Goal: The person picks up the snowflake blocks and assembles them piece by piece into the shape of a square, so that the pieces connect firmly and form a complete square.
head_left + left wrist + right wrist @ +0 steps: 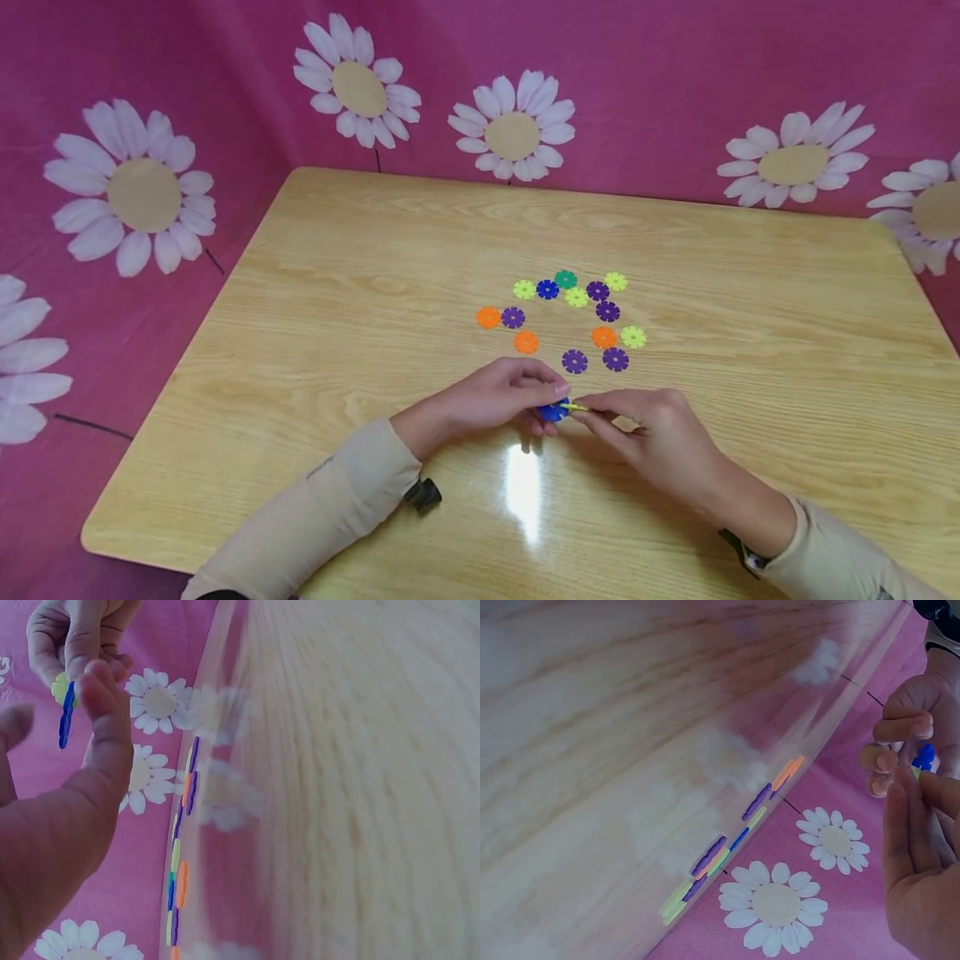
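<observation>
My right hand [667,433] pinches a yellow notched plastic disc [574,407] between thumb and fingertips. The yellow disc meets the edge of a blue notched disc [555,409], and the two stand at an angle to each other. My left hand [504,396] is around the blue disc. In the left wrist view the blue disc [67,716] lies edge-on close to the left fingers [109,720], while the left thumb [15,724] stands apart from it. From the right wrist view, the left fingers [904,727] bend below the blue disc [924,756].
Beyond the hands, loose notched discs lie flat on the wooden table [360,275]: several purple [574,361], several yellow, orange [527,342], one green [566,279] and one blue [547,289]. A pink flowered cloth [630,67] surrounds the table's back and sides.
</observation>
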The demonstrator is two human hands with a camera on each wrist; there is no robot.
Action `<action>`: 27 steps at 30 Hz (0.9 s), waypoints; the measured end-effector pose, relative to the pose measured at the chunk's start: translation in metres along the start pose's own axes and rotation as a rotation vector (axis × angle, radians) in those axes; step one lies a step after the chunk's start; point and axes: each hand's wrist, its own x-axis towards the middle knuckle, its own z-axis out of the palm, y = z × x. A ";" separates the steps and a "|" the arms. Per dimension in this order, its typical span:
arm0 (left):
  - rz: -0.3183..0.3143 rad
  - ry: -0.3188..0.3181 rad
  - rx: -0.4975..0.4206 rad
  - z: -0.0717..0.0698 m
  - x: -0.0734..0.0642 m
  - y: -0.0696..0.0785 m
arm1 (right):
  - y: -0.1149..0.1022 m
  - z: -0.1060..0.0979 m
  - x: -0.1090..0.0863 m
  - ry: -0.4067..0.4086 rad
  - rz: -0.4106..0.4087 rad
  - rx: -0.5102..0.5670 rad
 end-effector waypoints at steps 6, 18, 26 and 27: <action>0.012 -0.098 -0.050 0.004 0.001 0.000 | 0.001 0.000 -0.001 -0.057 0.062 0.014; -0.038 -0.084 -0.086 0.004 0.002 -0.003 | 0.014 -0.014 0.000 -0.024 0.016 -0.048; -0.086 -0.079 -0.110 0.005 0.000 0.001 | 0.051 -0.027 0.006 -0.119 0.153 -0.261; -0.089 -0.078 -0.110 0.006 0.000 0.000 | 0.054 -0.027 0.006 -0.140 0.182 -0.279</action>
